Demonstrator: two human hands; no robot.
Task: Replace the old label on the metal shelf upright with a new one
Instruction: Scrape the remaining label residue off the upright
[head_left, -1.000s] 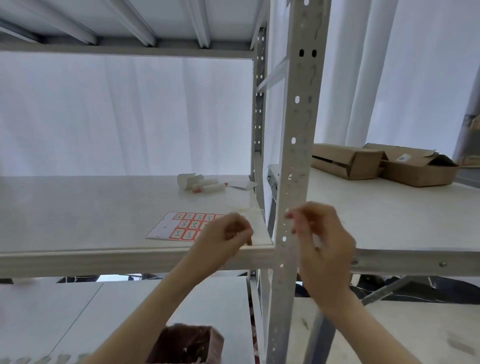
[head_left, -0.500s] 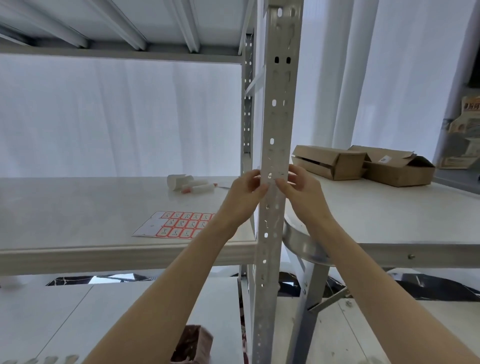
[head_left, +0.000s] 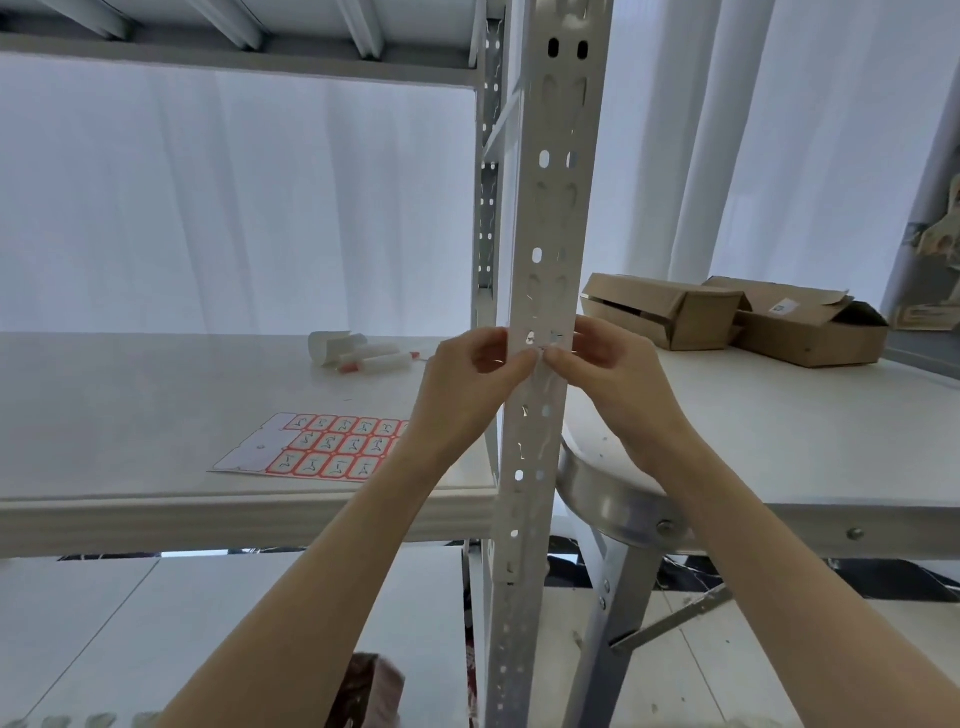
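The perforated grey metal shelf upright runs top to bottom through the middle of the view. A small pale label lies across its front face at shelf height. My left hand pinches the label's left end and my right hand pinches its right end. Both thumbs meet on the upright just under the label, and the fingers curl round the upright's edges. A sheet of red-bordered labels lies on the white shelf board to the left.
A white roll and red-tipped markers sit further back on the shelf. Two open cardboard boxes stand on a round metal-rimmed table to the right. A dark brown object is below.
Both hands have risen from the shelf edge to the upright and closed in on its front face. The left hand came across from near the label sheet. My view has tilted upward.
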